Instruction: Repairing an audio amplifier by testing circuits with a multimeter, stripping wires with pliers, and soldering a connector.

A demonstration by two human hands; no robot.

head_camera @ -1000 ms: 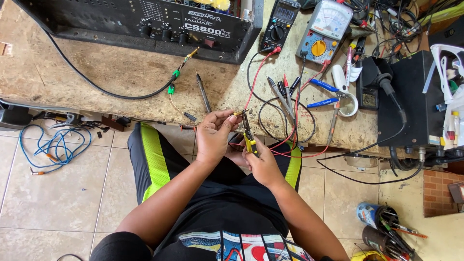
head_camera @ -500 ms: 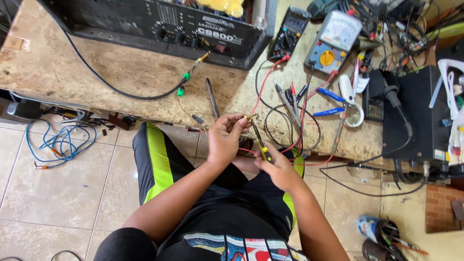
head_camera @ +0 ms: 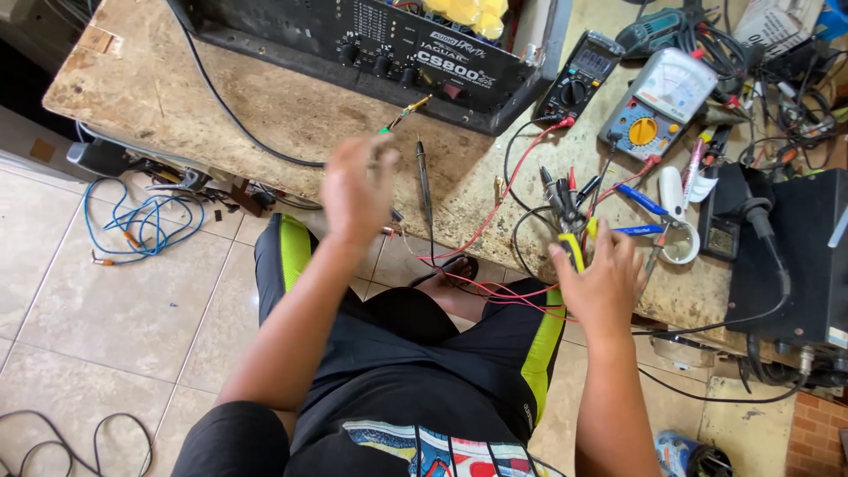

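Hands apart in the head view: left hand (head_camera: 358, 190) hangs blurred over the near edge of the desk (head_camera: 203, 106), fingers spread and loosely curled, nothing seen in it. Right hand (head_camera: 605, 278) sits lower at the desk edge, closed around a yellow-handled tool (head_camera: 574, 249), likely small cutters; its tip is hidden among the probes.

Thin red wires (head_camera: 495, 287) drape from the desk across the lap, between the two hands, just beside the right one.

Risks, judged: the moving left hand could snag the red wires and drag a meter off the edge; the tool jaws sit near the cluster of probe tips (head_camera: 561, 190), so a slip could nick insulation; the loose soldering pencil (head_camera: 424, 177) lies near the left hand and could get knocked to the floor; if the open amplifier is powered (cannot tell), stray leads touching it could short.

Counts: two hands, one black amplifier (head_camera: 389, 49), two meters (one dark digital meter (head_camera: 581, 78), one grey analog meter (head_camera: 658, 110)), one black box unit (head_camera: 795, 256) at right, one roll of white tape (head_camera: 680, 247), one blue cable coil (head_camera: 137, 221) on the floor tiles.
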